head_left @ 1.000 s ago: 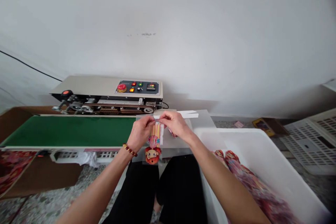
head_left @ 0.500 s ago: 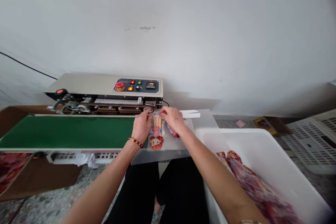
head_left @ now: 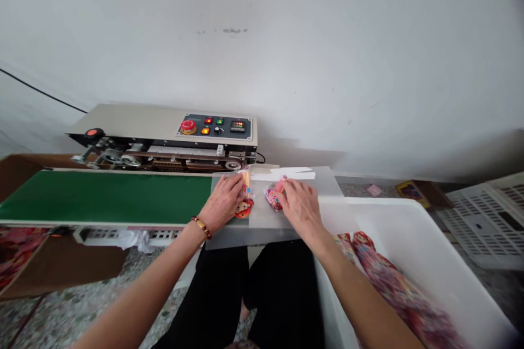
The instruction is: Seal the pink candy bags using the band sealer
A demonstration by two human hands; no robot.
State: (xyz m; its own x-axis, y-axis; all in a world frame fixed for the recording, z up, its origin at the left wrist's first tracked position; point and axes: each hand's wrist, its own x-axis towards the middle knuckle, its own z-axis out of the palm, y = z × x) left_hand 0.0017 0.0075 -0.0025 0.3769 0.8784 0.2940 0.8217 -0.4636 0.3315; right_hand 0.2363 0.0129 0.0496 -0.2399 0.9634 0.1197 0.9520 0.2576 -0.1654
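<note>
My left hand (head_left: 224, 197) covers the left side of a clear packet (head_left: 245, 209) of pastel sticks with a red-haired cartoon head. Its fingers are together and closed on the packet's edge; the thumb is partly hidden. The packet's top end lies at the right end of the sealing machine (head_left: 172, 125). My right hand (head_left: 301, 202) is on a second, pink packet (head_left: 272, 197), its thumb and fingers closed at that packet's right side. Both packets rest on a translucent sheet (head_left: 262, 234).
A green conveyor belt (head_left: 110, 196) runs left. White strips (head_left: 292, 174) lie behind my right hand. A white tub (head_left: 413, 207) at the right holds several packets (head_left: 385, 272). A cardboard box (head_left: 77, 267) stands below the belt; a white crate (head_left: 487, 223) is far right.
My right hand has left the first packet's top and moved right onto the pink packet. My left hand has shifted down along the first packet, covering more of its side.
</note>
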